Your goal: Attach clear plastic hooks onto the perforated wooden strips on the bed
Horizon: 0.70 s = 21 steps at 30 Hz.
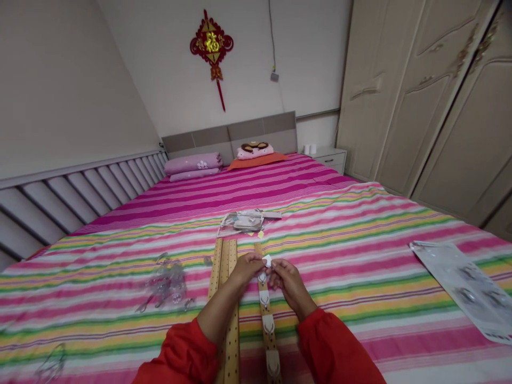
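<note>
Between the fingertips of both hands is a small white piece (267, 260), about the size of the hook plates below it. My left hand (247, 268) pinches its left side, and my right hand (287, 278) pinches it from the right. Under them, a narrow wooden strip (258, 248) runs along the bed towards me. Several white hooks (264, 298) with metal loops sit in a row on that strip. Left of it, beneath my left forearm, lie longer wooden strips (229, 256) with rows of small holes.
Clear plastic packaging (170, 282) lies crumpled on the striped bedspread (352, 256) at left. Beyond the strips is a clear bag (244, 221) with contents I cannot make out. A flat clear pack (460, 282) lies at right. Pillows (194, 164) rest by the headboard (264, 130).
</note>
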Available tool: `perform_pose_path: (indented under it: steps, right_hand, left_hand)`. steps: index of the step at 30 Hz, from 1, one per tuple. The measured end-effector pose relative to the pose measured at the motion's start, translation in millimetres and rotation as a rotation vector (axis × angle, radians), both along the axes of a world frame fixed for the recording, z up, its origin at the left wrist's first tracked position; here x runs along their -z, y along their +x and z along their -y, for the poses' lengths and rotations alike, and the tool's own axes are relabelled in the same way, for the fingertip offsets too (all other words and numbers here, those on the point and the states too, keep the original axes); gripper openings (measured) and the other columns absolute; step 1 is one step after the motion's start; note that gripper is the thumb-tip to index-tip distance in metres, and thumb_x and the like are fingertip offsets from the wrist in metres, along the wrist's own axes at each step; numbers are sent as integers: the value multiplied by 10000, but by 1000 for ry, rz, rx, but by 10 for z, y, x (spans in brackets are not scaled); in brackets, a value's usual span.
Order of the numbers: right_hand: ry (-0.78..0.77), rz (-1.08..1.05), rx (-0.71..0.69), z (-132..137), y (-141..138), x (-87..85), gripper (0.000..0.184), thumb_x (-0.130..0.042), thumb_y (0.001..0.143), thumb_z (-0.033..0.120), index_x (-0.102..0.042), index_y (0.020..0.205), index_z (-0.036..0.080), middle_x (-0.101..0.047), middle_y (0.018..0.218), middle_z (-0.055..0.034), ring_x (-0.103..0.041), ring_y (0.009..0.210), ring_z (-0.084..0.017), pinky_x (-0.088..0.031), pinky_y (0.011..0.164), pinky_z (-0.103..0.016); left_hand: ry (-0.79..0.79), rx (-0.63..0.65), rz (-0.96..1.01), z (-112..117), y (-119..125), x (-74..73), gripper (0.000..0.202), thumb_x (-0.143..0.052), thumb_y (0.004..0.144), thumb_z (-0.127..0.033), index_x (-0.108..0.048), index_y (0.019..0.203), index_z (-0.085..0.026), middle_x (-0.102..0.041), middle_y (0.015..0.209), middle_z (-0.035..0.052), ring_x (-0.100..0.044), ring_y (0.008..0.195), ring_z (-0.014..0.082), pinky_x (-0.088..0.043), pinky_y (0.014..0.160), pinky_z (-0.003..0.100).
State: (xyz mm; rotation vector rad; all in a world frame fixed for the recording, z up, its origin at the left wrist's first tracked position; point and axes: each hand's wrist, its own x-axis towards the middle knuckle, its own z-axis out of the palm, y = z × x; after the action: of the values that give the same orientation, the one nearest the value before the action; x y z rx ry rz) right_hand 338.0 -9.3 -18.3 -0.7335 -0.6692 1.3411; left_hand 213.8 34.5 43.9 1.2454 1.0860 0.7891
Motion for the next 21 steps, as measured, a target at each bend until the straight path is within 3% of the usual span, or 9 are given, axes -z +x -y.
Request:
perform_pose_path:
  steps: [4, 12, 21]
  right_hand:
    - [-23, 57, 38, -19, -31, 9, 282, -760, 645, 421, -640, 693, 170, -643, 521, 18, -500, 362, -80, -341, 351, -190]
    - [-55, 125, 81, -185, -88, -56, 303, -766, 602, 426, -632, 692, 170, -605, 478, 39, -473, 343, -81, -344, 338, -201]
    - [-136, 224, 161, -327, -181, -20, 277, -737, 600, 379, -552, 533, 183, -458, 309, 77, -284, 264, -46, -163, 302, -200]
  left_hand:
    - [-87, -104, 59, -17, -11, 48, 376, -843, 441, -352, -639, 668, -132, -622, 558, -18, -569, 550, 83, -421, 585, 201]
    - [-105, -178, 61, -182, -55, 63, 343, -839, 448, -301, -622, 652, -131, -598, 529, -32, -539, 507, 63, -423, 551, 187]
    - [-98, -287, -12, -255, -60, 236, 169, -736, 570, -195, -600, 653, -141, -589, 502, -42, -550, 479, 77, -447, 539, 205]
